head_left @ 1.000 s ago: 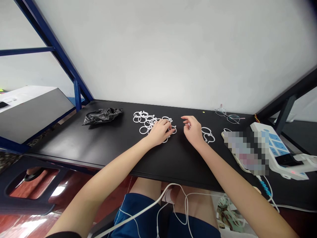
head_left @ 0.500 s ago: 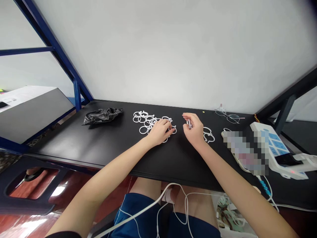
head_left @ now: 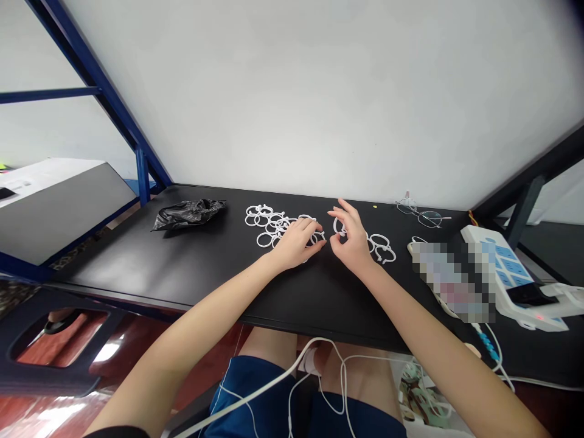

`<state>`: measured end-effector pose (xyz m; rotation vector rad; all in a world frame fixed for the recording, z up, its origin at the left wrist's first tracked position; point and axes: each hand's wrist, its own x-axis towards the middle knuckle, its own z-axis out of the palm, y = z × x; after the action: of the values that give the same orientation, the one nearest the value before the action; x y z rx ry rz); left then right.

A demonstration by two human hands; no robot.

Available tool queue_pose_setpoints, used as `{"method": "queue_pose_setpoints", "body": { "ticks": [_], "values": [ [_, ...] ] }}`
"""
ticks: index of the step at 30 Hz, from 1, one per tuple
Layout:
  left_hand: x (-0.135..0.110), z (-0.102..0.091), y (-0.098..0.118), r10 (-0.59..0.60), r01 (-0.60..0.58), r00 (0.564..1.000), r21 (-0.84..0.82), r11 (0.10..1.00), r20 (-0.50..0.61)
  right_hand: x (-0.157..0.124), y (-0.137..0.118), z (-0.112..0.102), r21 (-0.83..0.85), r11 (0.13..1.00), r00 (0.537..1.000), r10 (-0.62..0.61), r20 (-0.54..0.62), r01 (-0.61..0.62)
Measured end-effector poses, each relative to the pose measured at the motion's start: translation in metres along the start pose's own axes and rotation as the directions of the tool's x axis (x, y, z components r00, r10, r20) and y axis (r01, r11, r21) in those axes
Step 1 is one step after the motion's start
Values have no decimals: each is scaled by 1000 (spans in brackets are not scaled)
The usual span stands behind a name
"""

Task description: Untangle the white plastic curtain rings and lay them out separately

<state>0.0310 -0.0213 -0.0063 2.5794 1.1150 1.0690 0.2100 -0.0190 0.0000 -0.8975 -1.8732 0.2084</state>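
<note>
A heap of white plastic rings (head_left: 269,223) lies on the black table (head_left: 191,267). My left hand (head_left: 298,241) rests on the heap's right side with its fingers curled on a ring. My right hand (head_left: 350,240) hovers just to the right, pinching a white ring (head_left: 338,226) between thumb and forefinger, other fingers spread. A smaller group of rings (head_left: 382,247) lies to the right of that hand.
A crumpled black bag (head_left: 188,213) lies at the left. Spectacles (head_left: 422,213) sit near the wall. A blurred flat object (head_left: 449,277) and a white power strip (head_left: 513,277) occupy the right. White cables hang below the table's front edge.
My right hand has moved left toward my left hand and lifted its fingers, now showing a ring in its pinch. My left hand has stayed on the heap.
</note>
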Motion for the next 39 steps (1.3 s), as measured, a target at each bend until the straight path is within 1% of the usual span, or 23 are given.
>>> {"method": "queue_pose_setpoints", "body": {
  "ticks": [5, 13, 19, 26, 30, 36, 39],
  "values": [
    [0, 1, -1, 16, -16, 1000, -15, 1000, -2, 0, -3, 1, -11, 1000, 999, 3, 51, -2],
    [-1, 4, -5, 55, -55, 998, -9, 998, -3, 0, 0, 5, 41, 999, 1000, -15, -3, 15],
    [0, 1, -3, 73, -73, 997, -18, 997, 1, 0, 1, 7, 82, 996, 999, -30, -30, 33],
    [1, -2, -1, 67, -67, 998, -7, 998, 3, 0, 0, 6, 73, 997, 1000, -22, -3, 22],
    [1, -2, -1, 69, -69, 998, -1, 998, -2, 1, -3, 4, 43, 998, 999, -37, 5, 37],
    [1, -3, -1, 73, -73, 997, 41, 997, 3, 2, -4, 3, 14, 999, 999, -44, 16, 44],
    [1, -3, -1, 58, -57, 998, 76, 995, -10, 2, -3, 3, 22, 999, 999, -50, 19, 50]
  ]
}}
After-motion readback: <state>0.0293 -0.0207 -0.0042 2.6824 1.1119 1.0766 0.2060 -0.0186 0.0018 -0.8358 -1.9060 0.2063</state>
